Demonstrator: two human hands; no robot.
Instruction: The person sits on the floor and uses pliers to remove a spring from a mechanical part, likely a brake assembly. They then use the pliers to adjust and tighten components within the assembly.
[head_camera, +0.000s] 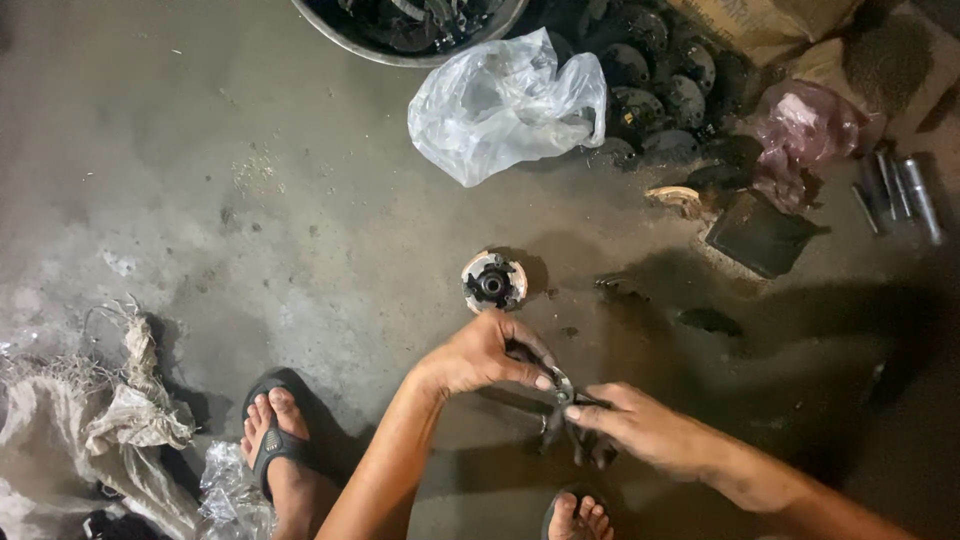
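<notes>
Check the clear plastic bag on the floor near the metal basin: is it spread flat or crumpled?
Crumpled. The clear plastic bag sits bunched in puffy folds on the concrete floor, just below the metal basin. Whether anything is inside, cannot tell.

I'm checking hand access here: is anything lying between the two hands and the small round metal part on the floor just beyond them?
Nothing visible does. The round metal part sits alone on bare concrete floor, just beyond the left hand; the right hand is farther away. Both grip a dark tool.
</notes>
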